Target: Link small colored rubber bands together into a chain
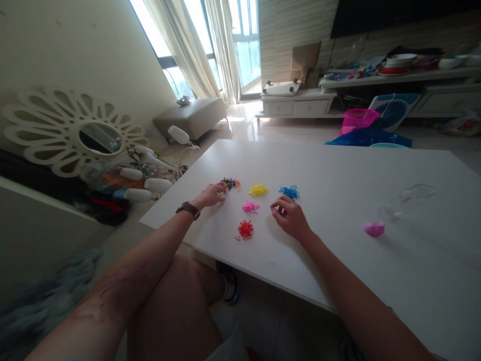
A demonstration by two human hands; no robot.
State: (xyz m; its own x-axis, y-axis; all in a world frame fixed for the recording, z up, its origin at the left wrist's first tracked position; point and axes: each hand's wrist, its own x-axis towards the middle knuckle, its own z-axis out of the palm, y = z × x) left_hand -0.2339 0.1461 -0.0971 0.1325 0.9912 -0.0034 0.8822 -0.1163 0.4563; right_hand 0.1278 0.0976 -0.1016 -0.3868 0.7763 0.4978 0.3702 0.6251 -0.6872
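Small rubber bands lie in heaps on a white table [338, 175]: a mixed-colour heap [230, 183], a yellow heap [257, 190], a blue heap [289, 191], a pink heap [250, 206] and a red heap [245, 229]. My left hand [211, 195], with a brown watch on its wrist, rests at the near edge of the mixed heap, fingers curled and pinching there; what they hold is too small to see. My right hand [289, 216] lies between the pink and blue heaps, fingers curled in a loose pinch.
A pink lid [374, 229] and a clear plastic container [408, 199] lie on the table to the right. Left of the table on the floor are a flower-shaped mirror [71, 133] and white bottles. A pink basket [358, 119] stands beyond the table.
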